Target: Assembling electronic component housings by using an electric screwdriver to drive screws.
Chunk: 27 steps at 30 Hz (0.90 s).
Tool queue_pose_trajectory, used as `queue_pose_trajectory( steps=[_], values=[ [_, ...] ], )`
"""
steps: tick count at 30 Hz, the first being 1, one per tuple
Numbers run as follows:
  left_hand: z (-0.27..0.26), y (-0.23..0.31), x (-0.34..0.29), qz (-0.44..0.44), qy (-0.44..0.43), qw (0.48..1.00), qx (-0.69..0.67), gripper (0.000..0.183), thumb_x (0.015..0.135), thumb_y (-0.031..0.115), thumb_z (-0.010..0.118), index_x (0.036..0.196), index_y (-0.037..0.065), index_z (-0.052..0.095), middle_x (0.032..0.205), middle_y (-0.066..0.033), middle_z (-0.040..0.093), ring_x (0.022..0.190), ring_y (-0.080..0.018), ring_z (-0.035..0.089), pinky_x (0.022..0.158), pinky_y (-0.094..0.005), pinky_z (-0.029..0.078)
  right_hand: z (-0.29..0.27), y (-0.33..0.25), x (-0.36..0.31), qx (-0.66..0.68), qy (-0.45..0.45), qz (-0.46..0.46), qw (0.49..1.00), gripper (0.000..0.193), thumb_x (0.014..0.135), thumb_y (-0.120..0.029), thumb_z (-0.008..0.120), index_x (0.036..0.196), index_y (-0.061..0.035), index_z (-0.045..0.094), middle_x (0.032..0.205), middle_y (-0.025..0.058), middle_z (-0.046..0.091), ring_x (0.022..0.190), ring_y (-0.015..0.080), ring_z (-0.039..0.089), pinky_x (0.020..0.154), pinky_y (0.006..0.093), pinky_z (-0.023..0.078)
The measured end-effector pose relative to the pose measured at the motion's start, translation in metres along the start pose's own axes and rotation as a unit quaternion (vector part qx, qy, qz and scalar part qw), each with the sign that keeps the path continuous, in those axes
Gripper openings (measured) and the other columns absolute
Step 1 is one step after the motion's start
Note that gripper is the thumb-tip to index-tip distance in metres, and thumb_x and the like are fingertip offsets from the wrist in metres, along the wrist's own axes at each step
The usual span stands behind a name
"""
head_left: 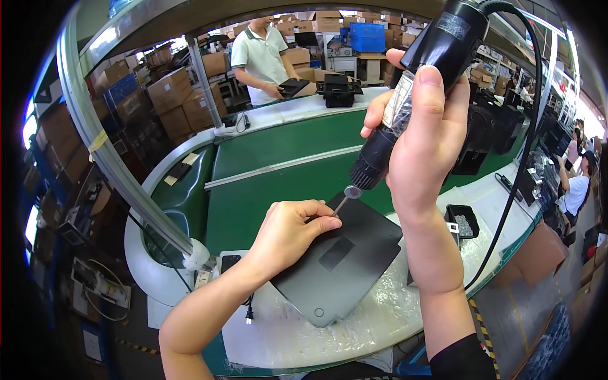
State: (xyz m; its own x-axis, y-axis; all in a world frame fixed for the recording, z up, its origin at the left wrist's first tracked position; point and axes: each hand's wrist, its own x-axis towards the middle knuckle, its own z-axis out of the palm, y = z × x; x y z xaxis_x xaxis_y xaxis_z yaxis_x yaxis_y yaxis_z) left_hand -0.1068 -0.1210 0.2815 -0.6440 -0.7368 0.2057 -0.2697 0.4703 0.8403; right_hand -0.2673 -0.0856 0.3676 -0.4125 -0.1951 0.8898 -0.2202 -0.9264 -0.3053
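Observation:
My right hand [425, 136] is wrapped round a black electric screwdriver [372, 154], tilted with its bit pointing down and to the left. Clear tape covers a pale label on its grip, and a cable leaves its top end. A thin, dark flat panel [354, 278] with rounded corners lies on the bench beneath. My left hand [288, 233] rests at the panel's far left part, thumb and forefinger pinched beside the tip of the screwdriver bit [342, 204]. Whatever lies between those fingertips is too small to make out.
Film covers the white bench top [272, 335]. A black tray of small screws [462, 221] stands at the right, near the hanging cable [523, 158]. Beyond runs a green conveyor [253, 209]; a person [261, 60] across it holds a dark device. A metal post [114, 164] rises at left.

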Motion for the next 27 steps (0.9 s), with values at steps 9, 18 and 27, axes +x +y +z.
queue_pose_trajectory(
  steps=[9,18,27],
  values=[
    [0.003,-0.008,-0.001,0.109,0.021,0.993,0.049,0.019,0.084,0.018,0.069,0.092,0.0,0.07,0.08,-0.0114,0.069,0.071,-0.0213,0.064,0.069,-0.031,0.05,0.004,-0.001,-0.002,0.006,0.0,0.006,1.0,0.031,0.098,-0.027,0.042,0.113,0.0004,0.039,0.11,0.0186,0.058,0.051,0.0148,0.057,0.044,0.0263,0.048],
    [0.003,0.008,-0.002,0.088,0.0,0.994,0.057,0.019,0.082,0.011,0.07,0.094,-0.002,0.066,0.095,-0.0108,0.069,0.09,-0.0227,0.065,0.081,-0.0324,0.05,0.011,-0.001,-0.003,0.014,-0.072,-0.003,0.997,0.028,0.098,-0.02,0.045,0.116,0.001,0.039,0.107,0.0173,0.06,0.05,0.0121,0.055,0.045,0.0242,0.046],
    [0.001,0.006,-0.001,0.078,0.013,0.994,0.071,0.024,0.081,0.012,0.071,0.101,-0.001,0.066,0.1,-0.0111,0.069,0.087,-0.0211,0.065,0.079,-0.0325,0.051,0.006,-0.002,0.005,-0.02,-0.032,-0.028,0.999,0.032,0.098,-0.027,0.045,0.113,0.0014,0.039,0.108,0.0181,0.058,0.052,0.0138,0.056,0.045,0.0262,0.047]
  ],
)
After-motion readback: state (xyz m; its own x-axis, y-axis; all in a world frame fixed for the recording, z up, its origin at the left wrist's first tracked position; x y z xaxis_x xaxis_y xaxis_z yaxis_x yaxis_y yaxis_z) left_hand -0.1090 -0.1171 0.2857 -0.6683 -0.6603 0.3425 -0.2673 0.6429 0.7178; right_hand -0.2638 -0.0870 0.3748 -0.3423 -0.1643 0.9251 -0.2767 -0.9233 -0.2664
